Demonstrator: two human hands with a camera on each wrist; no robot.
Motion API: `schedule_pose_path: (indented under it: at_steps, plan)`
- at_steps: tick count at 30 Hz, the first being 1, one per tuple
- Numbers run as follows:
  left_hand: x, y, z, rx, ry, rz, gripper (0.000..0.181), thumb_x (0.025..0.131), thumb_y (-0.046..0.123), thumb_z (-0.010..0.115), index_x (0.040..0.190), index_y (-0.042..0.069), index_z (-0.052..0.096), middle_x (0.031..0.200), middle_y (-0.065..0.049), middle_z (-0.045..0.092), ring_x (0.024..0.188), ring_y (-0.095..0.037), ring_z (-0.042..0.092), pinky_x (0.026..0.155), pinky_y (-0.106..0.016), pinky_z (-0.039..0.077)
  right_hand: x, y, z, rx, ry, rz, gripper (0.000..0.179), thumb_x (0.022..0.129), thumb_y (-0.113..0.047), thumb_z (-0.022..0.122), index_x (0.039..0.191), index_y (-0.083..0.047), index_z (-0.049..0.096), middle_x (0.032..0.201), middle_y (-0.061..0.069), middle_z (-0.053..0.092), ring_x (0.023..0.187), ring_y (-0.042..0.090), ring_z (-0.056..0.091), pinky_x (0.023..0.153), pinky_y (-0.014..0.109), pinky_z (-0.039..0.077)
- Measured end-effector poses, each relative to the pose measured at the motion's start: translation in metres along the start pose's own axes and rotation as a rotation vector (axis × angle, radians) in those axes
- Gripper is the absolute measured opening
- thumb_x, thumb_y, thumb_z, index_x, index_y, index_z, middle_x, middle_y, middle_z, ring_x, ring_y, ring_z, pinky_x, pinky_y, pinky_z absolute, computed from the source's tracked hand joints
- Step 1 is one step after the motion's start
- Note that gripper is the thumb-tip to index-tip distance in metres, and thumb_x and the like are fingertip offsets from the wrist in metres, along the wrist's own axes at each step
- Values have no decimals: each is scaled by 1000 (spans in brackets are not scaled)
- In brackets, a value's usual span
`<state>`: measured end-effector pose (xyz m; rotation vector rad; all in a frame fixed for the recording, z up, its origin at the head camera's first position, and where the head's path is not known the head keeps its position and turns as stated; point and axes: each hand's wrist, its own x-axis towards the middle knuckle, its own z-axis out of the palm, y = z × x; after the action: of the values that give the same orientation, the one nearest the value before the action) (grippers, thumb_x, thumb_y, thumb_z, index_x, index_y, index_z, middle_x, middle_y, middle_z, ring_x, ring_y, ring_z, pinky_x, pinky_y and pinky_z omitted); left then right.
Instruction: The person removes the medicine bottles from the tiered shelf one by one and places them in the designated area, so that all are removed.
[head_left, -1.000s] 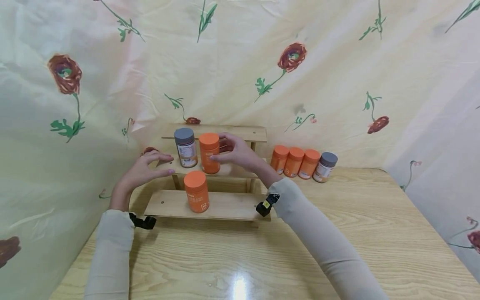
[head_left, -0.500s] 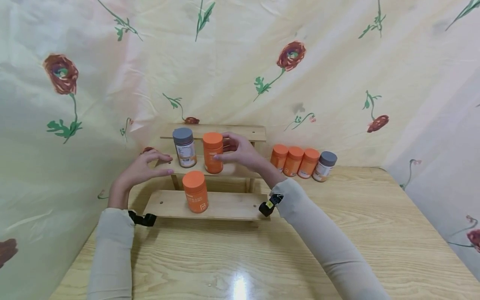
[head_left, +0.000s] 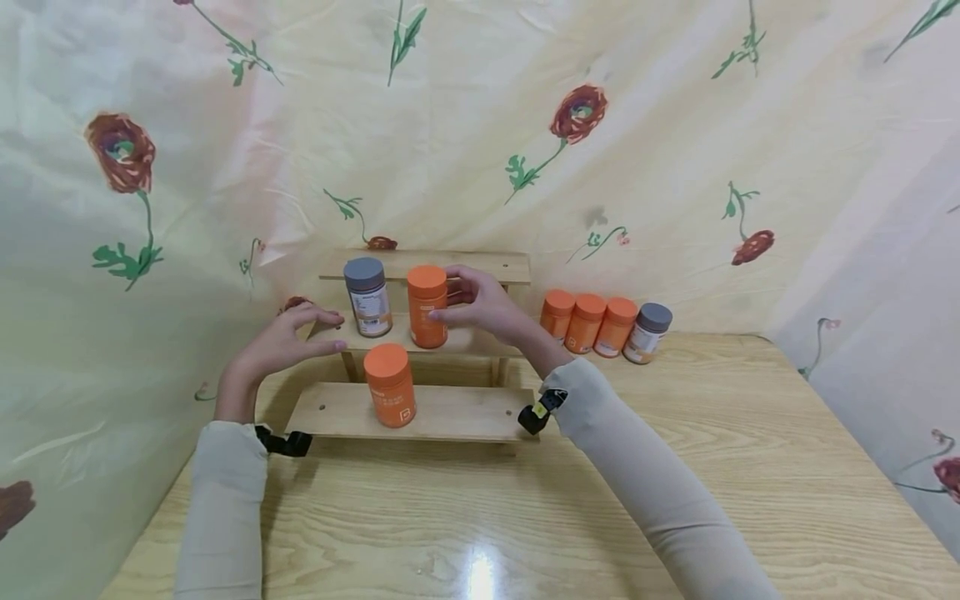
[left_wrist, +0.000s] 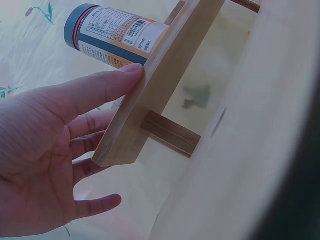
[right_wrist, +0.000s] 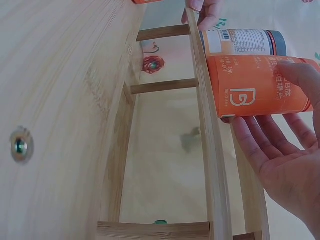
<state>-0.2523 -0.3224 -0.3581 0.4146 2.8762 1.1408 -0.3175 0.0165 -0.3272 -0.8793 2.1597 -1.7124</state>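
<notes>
My right hand (head_left: 483, 307) holds an orange pill bottle (head_left: 427, 312) upright on the middle step of a wooden tiered shelf (head_left: 480, 414), thumb in front and fingers on its right side. Just left of it stands a grey-capped bottle (head_left: 368, 302) with a white label; a gap separates them in the head view. My left hand (head_left: 281, 343) is at the left end of that step, fingers loosely spread and holding no bottle. In the left wrist view its thumb (left_wrist: 107, 86) lies at the step's edge. Another orange bottle (head_left: 390, 392) stands on the lowest step.
To the right of the shelf, three orange bottles (head_left: 588, 323) and one grey-capped bottle (head_left: 647, 335) stand in a row along the back of the wooden table (head_left: 675, 433). A flowered cloth (head_left: 465, 125) hangs behind.
The orange bottle in my right hand has moved slightly right, widening its gap from the grey-capped one, mostly in the first half second. My left hand has stayed nearly still.
</notes>
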Motion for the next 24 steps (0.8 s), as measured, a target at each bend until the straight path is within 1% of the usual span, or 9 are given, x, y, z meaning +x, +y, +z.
schedule_pose_path:
  at_steps: [8, 15, 24]
  plan:
    - [-1, -2, 2, -22, 3, 20, 55, 93, 35, 76, 136, 4, 62, 143, -18, 55, 133, -37, 48, 111, -63, 38, -1, -1, -1, -7, 4, 20, 55, 87, -9, 81, 137, -12, 57, 126, 12, 67, 115, 27, 65, 94, 40, 59]
    - [-1, -2, 1, -20, 11, 22, 55, 92, 34, 77, 135, 4, 63, 143, -19, 55, 133, -37, 48, 111, -63, 38, -4, -2, -6, 3, 7, 6, 57, 86, -7, 81, 138, -11, 57, 126, 13, 67, 116, 28, 65, 95, 41, 58]
    - [-1, -1, 1, -18, 8, 11, 56, 92, 36, 77, 136, 4, 62, 144, -19, 54, 135, -39, 47, 112, -64, 37, -12, -2, -18, -41, -13, 1, 59, 86, -11, 82, 139, -13, 56, 127, 11, 67, 115, 27, 65, 99, 41, 56]
